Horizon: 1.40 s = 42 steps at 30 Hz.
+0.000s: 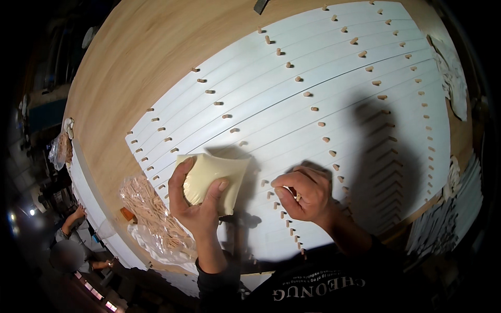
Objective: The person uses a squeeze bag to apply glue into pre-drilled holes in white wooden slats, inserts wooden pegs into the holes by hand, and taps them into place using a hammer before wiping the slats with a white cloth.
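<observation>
Glue bottle (211,180): soft, pale yellow squeeze bottle, tilted over the near end of the white slats, gripped around its body by the left hand (195,206).
Left hand: closed on the bottle, thumb on 1 side, fingers wrapped on the other.
Right hand (305,195): pinched narrow around a small wooden dowel (298,196), just above the slats.
Slats (313,78): white boards laid side by side on a wooden table (146,47), dowels standing in 3 rows.
Bag of dowels (151,208): clear plastic, left of the bottle.
Rags (454,78): white, at the far right edge.
Risk: squeezing too hard could likely flood glue onto the white faces; a tilted dowel might jam.
</observation>
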{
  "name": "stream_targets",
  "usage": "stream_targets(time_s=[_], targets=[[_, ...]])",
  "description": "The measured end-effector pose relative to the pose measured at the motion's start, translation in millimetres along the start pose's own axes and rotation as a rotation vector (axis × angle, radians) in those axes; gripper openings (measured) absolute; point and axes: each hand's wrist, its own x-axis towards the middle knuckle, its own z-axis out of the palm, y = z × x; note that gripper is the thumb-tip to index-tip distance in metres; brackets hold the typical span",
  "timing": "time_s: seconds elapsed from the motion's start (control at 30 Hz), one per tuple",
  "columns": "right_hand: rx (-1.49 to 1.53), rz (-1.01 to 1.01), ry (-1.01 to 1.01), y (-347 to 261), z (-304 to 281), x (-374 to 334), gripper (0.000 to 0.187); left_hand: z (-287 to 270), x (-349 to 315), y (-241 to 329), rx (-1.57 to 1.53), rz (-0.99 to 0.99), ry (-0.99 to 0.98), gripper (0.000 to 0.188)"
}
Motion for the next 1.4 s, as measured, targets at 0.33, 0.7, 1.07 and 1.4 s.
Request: stream_targets(time_s=[0.33, 0.7, 1.07, 1.4], targets=[[0.206, 0.091, 0.104, 2, -1, -12, 0.022, -1, -2, 1, 0.06, 0.071, -0.002, 0.057], [0.097, 0.024, 0.128, 3, 1, -5, 0.011, 4, 4, 2, 0.064, 0.111, -0.013, 0.053], [0.03, 0.089, 0.165, -2, 0, -13, 0.031, 10, -13, 0, 0.218, 0.282, 0.094, 0.049], [-0.107, 0.21, -0.076, -16, -6, 17, 0.015, -60, -114, -12, -0.414, 0.42, 0.099, 0.064]])
